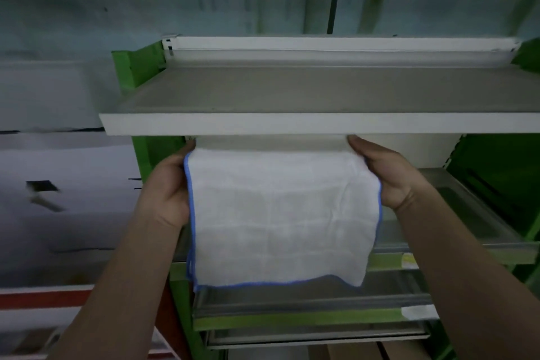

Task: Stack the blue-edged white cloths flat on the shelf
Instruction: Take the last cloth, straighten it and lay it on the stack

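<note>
A white shelf (292, 90) runs across the middle of the frame, its grey top bare and its pale front edge facing you, mounted on a green frame (131, 67). Behind it, the upper part of the frame is a blurred pale wall with glass-like panels. Lower shelves (306, 304) with clear front strips and green edging step down toward the bottom right, and what they carry is too blurred to tell.

You hold one white cloth (280, 213) with a blue edge just below the front edge of the white shelf, at the centre of the frame. Your left hand (168, 187) grips its left side and your right hand (388, 175) grips its right side. The cloth hangs spread between them, its lower edge drooping over the lower shelves.
</note>
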Tool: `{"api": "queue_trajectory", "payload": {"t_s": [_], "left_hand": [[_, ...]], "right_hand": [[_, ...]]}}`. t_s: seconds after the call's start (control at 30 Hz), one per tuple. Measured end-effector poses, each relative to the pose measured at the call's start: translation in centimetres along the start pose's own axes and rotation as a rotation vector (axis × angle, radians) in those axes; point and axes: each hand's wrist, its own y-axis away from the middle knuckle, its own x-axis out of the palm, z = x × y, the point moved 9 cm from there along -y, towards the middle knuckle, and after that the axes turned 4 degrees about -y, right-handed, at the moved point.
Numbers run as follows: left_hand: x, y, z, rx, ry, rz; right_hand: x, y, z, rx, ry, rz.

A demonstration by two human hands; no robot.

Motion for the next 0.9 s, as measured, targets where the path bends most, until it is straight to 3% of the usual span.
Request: {"api": "queue_trajectory", "payload": {"t_s": [0.27,0.37,0.47,0.63,0.7,0.9], "left_hand": [[0.0,-4.5,-2.0,0.138,0.009,-0.117],[-0.6,-6.5,-1.0,0.043,-0.04,-0.091],[-3.0,-8.6,0.4,-0.074,-0.2,-0.211],[-6.5,-11.6,2.1,-0.09,-0.311,-0.354],[-8.0,-12.4,2.2,-0.063,-0.377,-0.471],[-9.7,-14.3,0.6,0.183,-0.712,-0.615]], "right_hand": [[-3.8,-5.5,-1.7,0.081,0.017,-0.173],[-5.2,-7.2,-2.8,0.117,0.042,-0.22],[-6.3,-8.6,-3.9,0.136,0.131,-0.27],[-7.1,-10.7,-4.4,0.056,0.411,-0.382],[-7.3,-11.2,-4.6,0.048,0.509,-0.411],[-7.6,-12.0,-4.2,-0.006,0.775,-0.512]]}}
